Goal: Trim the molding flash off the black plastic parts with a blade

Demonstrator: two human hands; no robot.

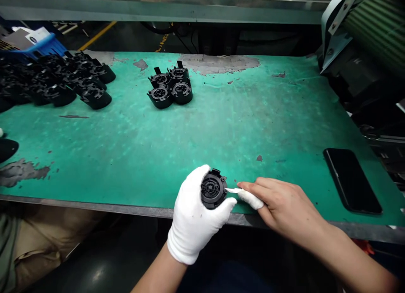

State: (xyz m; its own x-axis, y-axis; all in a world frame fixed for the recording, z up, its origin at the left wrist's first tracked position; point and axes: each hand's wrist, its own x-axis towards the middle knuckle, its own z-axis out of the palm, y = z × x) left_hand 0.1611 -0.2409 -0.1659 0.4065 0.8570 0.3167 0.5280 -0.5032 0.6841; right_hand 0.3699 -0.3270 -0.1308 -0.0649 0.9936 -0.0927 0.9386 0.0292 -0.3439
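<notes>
My left hand [193,210], in a white glove, grips a round black plastic part [212,191] just over the front edge of the table. Ribs and small holes show on the part's upturned face. In my right hand [281,202] is a small knife; its pale pointed blade [232,191] reaches to the right rim of the part. A white cover wraps the right thumb, and the other fingers are bare. The knife's handle is hidden in my fingers.
Several similar black parts [171,86] stand grouped at the back middle. Many more black parts [57,80] crowd the left, before a blue bin [47,46]. A phone [352,181] lies at the right. Dark machinery [363,69] borders the green table [126,153]. A person's leg [47,246] shows lower left.
</notes>
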